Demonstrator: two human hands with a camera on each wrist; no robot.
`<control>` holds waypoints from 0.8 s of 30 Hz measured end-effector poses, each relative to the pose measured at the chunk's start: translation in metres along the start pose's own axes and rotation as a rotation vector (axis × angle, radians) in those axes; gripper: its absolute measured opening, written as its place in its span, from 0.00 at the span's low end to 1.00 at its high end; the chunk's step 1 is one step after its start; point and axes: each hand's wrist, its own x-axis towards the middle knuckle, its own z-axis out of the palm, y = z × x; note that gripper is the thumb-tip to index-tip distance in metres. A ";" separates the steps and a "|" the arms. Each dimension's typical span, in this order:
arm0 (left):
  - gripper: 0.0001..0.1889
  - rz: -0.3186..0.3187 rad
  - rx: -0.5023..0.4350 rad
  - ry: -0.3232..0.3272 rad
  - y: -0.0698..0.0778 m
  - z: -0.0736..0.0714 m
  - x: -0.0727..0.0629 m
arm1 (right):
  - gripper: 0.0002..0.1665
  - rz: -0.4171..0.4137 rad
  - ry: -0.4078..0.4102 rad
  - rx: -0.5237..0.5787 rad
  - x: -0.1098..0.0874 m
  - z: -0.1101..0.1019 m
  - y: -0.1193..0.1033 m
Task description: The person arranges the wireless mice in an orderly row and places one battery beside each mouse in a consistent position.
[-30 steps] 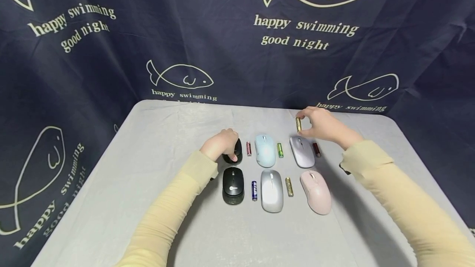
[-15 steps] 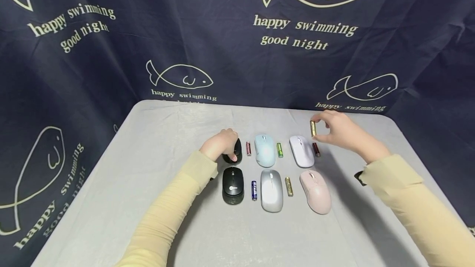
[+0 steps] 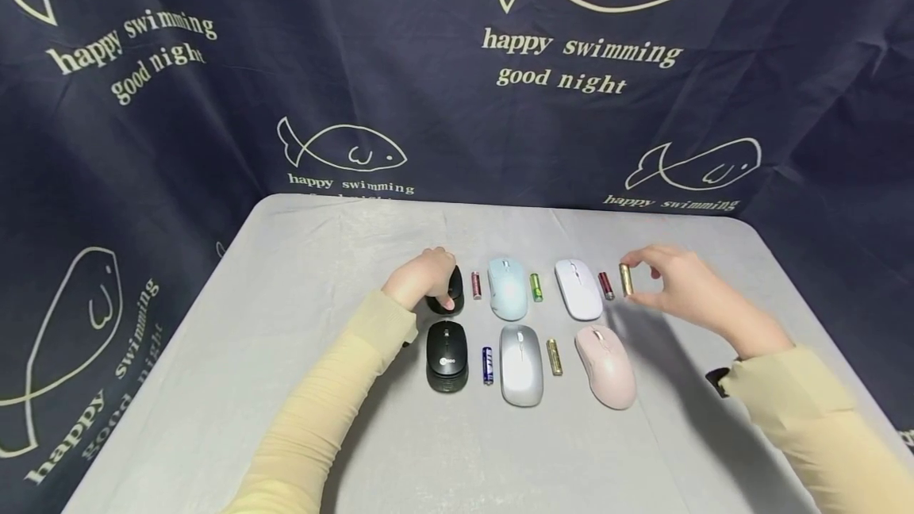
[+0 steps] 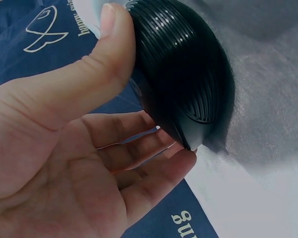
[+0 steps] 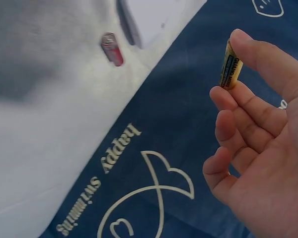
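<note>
My left hand [image 3: 423, 276] grips a black mouse [image 3: 455, 289] at the back left of the group. In the left wrist view the thumb lies along one side of this mouse [image 4: 188, 64] and the fingertips meet its other side. Between thumb and fingers, my right hand [image 3: 689, 292] pinches a gold battery [image 3: 626, 280] by its two ends. That battery [image 5: 231, 67] is held above the table, right of a dark red battery [image 3: 606, 285] beside a white mouse [image 3: 579, 289].
Between the hands lie a red battery [image 3: 476, 285], a light blue mouse [image 3: 508, 289] and a green battery [image 3: 536, 287]. The front row has another black mouse [image 3: 447, 357], a blue battery [image 3: 488, 366], a silver mouse [image 3: 521, 367], another gold battery [image 3: 554, 357] and a pink mouse [image 3: 607, 367].
My right hand has carried the gold battery rightward and towards me, from behind the white mouse to the right of the dark red battery. The left hand stays on the black mouse.
</note>
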 end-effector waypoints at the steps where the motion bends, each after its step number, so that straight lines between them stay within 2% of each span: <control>1: 0.40 0.000 0.002 0.000 0.000 0.000 0.000 | 0.28 0.006 -0.003 0.002 -0.004 0.002 0.001; 7: 0.40 0.000 0.011 0.002 -0.002 0.001 0.000 | 0.28 0.042 -0.026 0.024 -0.023 0.012 0.006; 14: 0.39 0.000 0.003 0.002 -0.002 0.000 -0.002 | 0.28 0.043 -0.007 0.027 -0.038 0.024 0.006; 24: 0.39 -0.001 -0.023 0.005 -0.001 0.000 -0.003 | 0.29 0.119 -0.139 0.098 -0.051 0.037 0.002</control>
